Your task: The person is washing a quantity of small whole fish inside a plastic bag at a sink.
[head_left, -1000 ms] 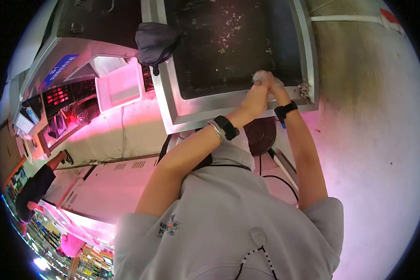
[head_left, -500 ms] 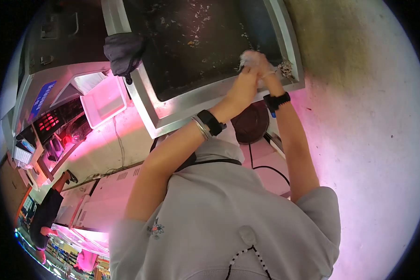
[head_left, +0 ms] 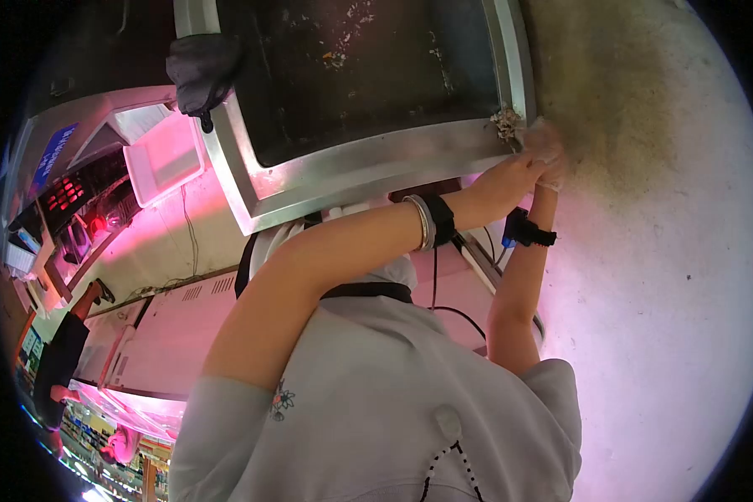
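My left hand [head_left: 514, 176] reaches across to my right hand [head_left: 545, 142] at the near right corner of a metal-framed, dark-bottomed trough [head_left: 376, 155]. Thin translucent plastic glove material [head_left: 552, 177] covers the right hand. The left fingers are closed on this plastic near the right wrist. Blur and overlap hide the right fingers. Just left of the hands, a clump of pale scraps [head_left: 505, 123] lies in the trough's corner. Small white bits and an orange piece [head_left: 333, 58] are scattered over the dark bottom.
A dark cloth or cap [head_left: 201, 71] hangs on the trough's left rim. Left of it are a white plastic tray [head_left: 166, 157] and a unit with a red display [head_left: 65, 194]. A stained wall [head_left: 636, 251] rises on the right. Another person [head_left: 58, 360] stands at far left.
Both hands have moved right, from above the trough to beyond its right corner, staying together. The view has shifted slightly, and the trough sits a little higher and further left.
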A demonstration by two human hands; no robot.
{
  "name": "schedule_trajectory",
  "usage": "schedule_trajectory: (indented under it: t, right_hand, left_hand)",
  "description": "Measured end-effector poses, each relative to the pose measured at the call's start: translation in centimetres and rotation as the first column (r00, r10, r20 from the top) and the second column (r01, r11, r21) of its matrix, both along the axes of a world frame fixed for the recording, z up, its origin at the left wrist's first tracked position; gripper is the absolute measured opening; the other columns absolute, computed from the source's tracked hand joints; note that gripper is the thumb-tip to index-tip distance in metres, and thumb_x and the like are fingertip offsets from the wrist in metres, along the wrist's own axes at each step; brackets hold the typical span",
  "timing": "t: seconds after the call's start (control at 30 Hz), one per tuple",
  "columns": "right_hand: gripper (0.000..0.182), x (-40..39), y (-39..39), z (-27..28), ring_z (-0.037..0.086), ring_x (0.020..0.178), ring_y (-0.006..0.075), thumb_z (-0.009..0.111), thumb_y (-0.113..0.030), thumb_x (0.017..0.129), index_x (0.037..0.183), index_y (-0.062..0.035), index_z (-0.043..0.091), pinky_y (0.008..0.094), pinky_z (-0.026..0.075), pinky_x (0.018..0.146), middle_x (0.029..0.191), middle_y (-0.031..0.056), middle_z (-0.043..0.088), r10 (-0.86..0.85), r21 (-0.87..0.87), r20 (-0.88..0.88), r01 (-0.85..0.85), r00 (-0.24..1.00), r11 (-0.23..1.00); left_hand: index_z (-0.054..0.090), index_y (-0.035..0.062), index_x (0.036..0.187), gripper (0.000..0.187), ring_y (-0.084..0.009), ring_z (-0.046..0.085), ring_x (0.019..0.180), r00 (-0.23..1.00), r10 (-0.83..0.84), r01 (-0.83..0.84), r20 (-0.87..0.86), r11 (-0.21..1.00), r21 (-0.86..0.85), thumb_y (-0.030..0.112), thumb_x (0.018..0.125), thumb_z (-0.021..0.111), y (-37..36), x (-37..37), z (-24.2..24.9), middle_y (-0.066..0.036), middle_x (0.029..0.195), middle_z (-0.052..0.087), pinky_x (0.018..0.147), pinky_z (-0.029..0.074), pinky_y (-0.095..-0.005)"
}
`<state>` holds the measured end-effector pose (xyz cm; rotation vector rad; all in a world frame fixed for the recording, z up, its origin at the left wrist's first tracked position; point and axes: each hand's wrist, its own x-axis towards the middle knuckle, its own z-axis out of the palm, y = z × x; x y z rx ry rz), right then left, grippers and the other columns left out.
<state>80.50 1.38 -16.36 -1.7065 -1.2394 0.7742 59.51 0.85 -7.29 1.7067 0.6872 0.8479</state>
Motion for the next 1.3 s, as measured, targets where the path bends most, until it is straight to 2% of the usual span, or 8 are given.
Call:
schedule_trajectory:
  t: [0.07,0.17,0.7,0.77,0.9,0.93,0.97,1.3]
  right_hand:
    - [0.031,-1.7,0.2,2.3,0.063,0.081,0.0265,0.065,-0.015,0.074,0.102,-0.0018,0.058,0.0312,0.049,0.068,0.091,0.0150,0.063,0.086,-0.058,0.658,-0.064,0.748,0.996]
    - [0.033,-1.8,-0.6,2.7,0.063,0.082,0.0247,0.065,-0.012,0.074,0.106,-0.0031,0.058,0.0302,0.049,0.068,0.092,0.0152,0.063,0.068,0.051,0.260,-0.085,0.963,0.995]
    - [0.024,-2.8,0.7,3.7,0.061,0.091,0.0239,0.057,-0.005,0.081,0.105,-0.0031,0.058,0.0292,0.046,0.080,0.094,0.0133,0.063,0.015,0.068,0.421,-0.048,0.907,0.997]
    - [0.023,-3.0,1.2,2.8,0.061,0.089,0.0233,0.057,-0.006,0.082,0.104,0.0005,0.057,0.0290,0.046,0.080,0.093,0.0112,0.064,-0.084,0.053,-0.696,0.168,0.713,0.984]
    - [0.028,-6.8,2.1,7.2,0.061,0.090,0.0209,0.059,-0.006,0.082,0.107,0.0037,0.055,0.0289,0.046,0.081,0.095,0.0104,0.063,0.020,0.136,-0.799,0.149,0.601,0.980]
    - [0.030,-5.8,2.7,7.2,0.059,0.092,0.0196,0.059,-0.008,0.082,0.109,0.0042,0.054,0.0291,0.046,0.082,0.098,0.0102,0.062,0.121,0.168,-0.151,-0.096,0.981,0.981]
    - [0.033,-5.1,2.9,7.0,0.058,0.094,0.0184,0.060,-0.010,0.082,0.111,0.0047,0.053,0.0294,0.045,0.084,0.101,0.0100,0.061,0.227,0.021,0.574,-0.292,0.786,0.956]
    - [0.033,-14.4,8.1,10.8,0.055,0.091,0.0138,0.059,-0.010,0.084,0.112,0.0054,0.051,0.0274,0.044,0.083,0.102,0.0100,0.059,0.173,-0.083,0.133,-0.163,0.976,0.983]
  left_hand:
    - [0.045,0.0013,0.098,0.032,-0.0342,0.052,0.088,1.000,-0.001,0.001,-0.026,1.000,0.008,-0.009,0.069,0.050,-0.4,0.2,-0.1,-0.017,0.094,0.049,0.075,0.046,-0.0389]
    - [0.045,0.0011,0.099,0.033,-0.0334,0.051,0.090,0.998,-0.049,0.049,-0.037,0.999,-0.015,-0.009,0.068,0.051,-0.6,0.1,0.2,-0.017,0.093,0.049,0.076,0.045,-0.0380]
    - [0.047,0.0010,0.097,0.027,-0.0334,0.051,0.089,0.998,-0.062,0.063,0.019,0.996,-0.064,-0.006,0.071,0.050,-0.1,-1.0,2.1,-0.016,0.094,0.048,0.074,0.044,-0.0386]
    - [0.047,0.0014,0.097,0.027,-0.0334,0.051,0.088,0.998,-0.068,0.069,0.014,0.995,-0.067,-0.005,0.071,0.051,0.0,-1.1,2.1,-0.015,0.093,0.048,0.074,0.044,-0.0384]
    - [0.047,0.0007,0.097,0.028,-0.0328,0.051,0.088,0.998,-0.060,0.060,-0.003,0.998,-0.012,-0.005,0.070,0.051,0.3,-2.0,3.0,-0.016,0.093,0.048,0.074,0.044,-0.0377]
    - [0.047,-0.0001,0.098,0.029,-0.0324,0.051,0.088,0.999,-0.049,0.049,-0.017,0.999,0.015,-0.005,0.070,0.051,0.4,-2.2,3.2,-0.016,0.093,0.048,0.075,0.045,-0.0372]
    - [0.046,-0.0008,0.098,0.030,-0.0321,0.052,0.088,0.999,-0.036,0.037,-0.031,0.998,0.042,-0.006,0.069,0.051,0.5,-2.5,3.4,-0.016,0.094,0.048,0.076,0.045,-0.0366]
    - [0.045,-0.0016,0.101,0.032,-0.0330,0.054,0.087,0.991,0.128,-0.121,-0.046,0.985,0.122,-0.006,0.071,0.051,2.3,-6.4,5.3,-0.018,0.093,0.048,0.074,0.046,-0.0375]
